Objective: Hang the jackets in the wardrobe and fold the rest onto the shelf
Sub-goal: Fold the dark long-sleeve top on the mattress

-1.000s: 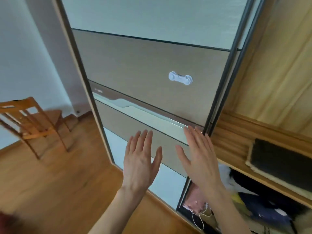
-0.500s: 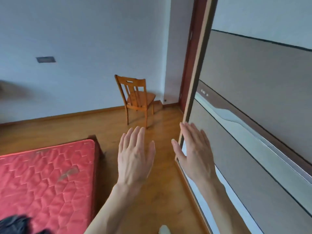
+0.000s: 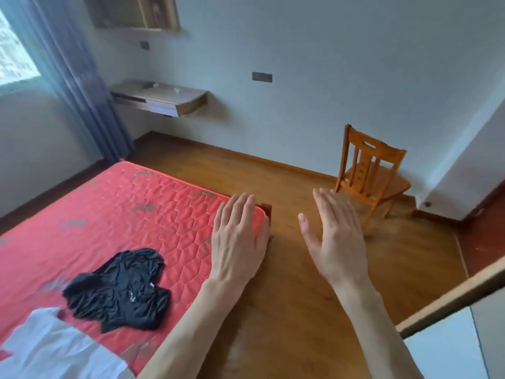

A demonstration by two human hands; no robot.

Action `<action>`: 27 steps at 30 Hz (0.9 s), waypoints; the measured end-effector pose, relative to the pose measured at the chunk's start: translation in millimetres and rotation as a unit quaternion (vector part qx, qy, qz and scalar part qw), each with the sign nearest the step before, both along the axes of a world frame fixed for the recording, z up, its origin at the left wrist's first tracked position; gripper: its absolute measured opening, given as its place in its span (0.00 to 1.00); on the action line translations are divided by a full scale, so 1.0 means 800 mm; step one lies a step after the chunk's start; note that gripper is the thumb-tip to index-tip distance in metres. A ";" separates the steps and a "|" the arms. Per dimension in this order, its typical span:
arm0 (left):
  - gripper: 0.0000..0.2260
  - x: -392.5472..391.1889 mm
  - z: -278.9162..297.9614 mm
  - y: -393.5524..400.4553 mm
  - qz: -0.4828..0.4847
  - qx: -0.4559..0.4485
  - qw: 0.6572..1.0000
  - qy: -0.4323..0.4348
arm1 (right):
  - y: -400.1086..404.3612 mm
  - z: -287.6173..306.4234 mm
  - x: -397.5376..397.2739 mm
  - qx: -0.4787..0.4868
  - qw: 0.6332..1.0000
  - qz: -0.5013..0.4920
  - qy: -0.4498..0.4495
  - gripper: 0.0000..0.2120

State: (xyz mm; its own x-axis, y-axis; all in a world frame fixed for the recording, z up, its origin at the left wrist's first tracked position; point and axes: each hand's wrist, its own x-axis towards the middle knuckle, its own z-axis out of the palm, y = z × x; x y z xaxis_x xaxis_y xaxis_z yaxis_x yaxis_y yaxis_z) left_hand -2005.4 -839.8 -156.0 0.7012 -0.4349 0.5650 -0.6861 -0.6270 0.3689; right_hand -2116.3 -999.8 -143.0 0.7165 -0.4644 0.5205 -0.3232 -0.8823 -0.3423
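A crumpled black garment (image 3: 120, 289) lies on the red quilted mattress (image 3: 114, 214) at the lower left. A white garment (image 3: 54, 348) is spread at the mattress's near corner, partly cut off by the frame. My left hand (image 3: 237, 239) hovers open above the mattress's right edge, fingers together and pointing away. My right hand (image 3: 336, 239) is open over the wooden floor, holding nothing. Only a corner of the wardrobe door (image 3: 451, 324) shows at the lower right; its inside is out of view.
A wooden chair (image 3: 371, 173) stands by the far wall at right. A wall-mounted wooden shelf (image 3: 161, 97) and a blue curtain (image 3: 73, 77) are at the back left. Wooden floor (image 3: 295, 296) lies between bed and wardrobe.
The view has swung left from the wardrobe door to the bed, bringing the black and white garments into sight. Both hands stay open and raised in front of me.
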 end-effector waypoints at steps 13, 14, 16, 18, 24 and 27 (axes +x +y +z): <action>0.23 0.100 -0.030 0.160 0.294 0.001 0.955 0.036 | 0.119 -0.031 0.226 0.054 0.948 0.314 0.019 0.30; 0.23 0.108 -0.037 0.172 0.307 -0.001 0.951 0.035 | 0.132 -0.035 0.242 0.055 0.942 0.331 0.023 0.29; 0.24 0.125 -0.049 0.196 0.327 -0.003 0.944 0.038 | 0.158 -0.043 0.273 0.050 0.933 0.356 0.029 0.29; 0.25 0.147 -0.059 0.220 0.344 -0.006 0.938 0.046 | 0.184 -0.051 0.305 0.048 0.926 0.374 0.029 0.28; 0.23 0.215 -0.079 0.300 0.360 -0.002 0.932 0.039 | 0.254 -0.066 0.396 0.041 0.908 0.414 0.047 0.27; 0.23 0.254 -0.092 0.342 0.365 0.004 0.930 0.036 | 0.284 -0.080 0.441 0.042 0.905 0.421 0.050 0.27</action>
State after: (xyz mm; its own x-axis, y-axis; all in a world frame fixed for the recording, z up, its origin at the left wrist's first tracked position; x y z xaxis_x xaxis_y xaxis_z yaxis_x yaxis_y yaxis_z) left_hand -1802.3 -566.5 -229.3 0.8471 0.1675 0.5044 -0.0509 -0.9191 0.3906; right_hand -1763.2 -772.7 -206.7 0.8758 0.2334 0.4225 0.4190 -0.8023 -0.4252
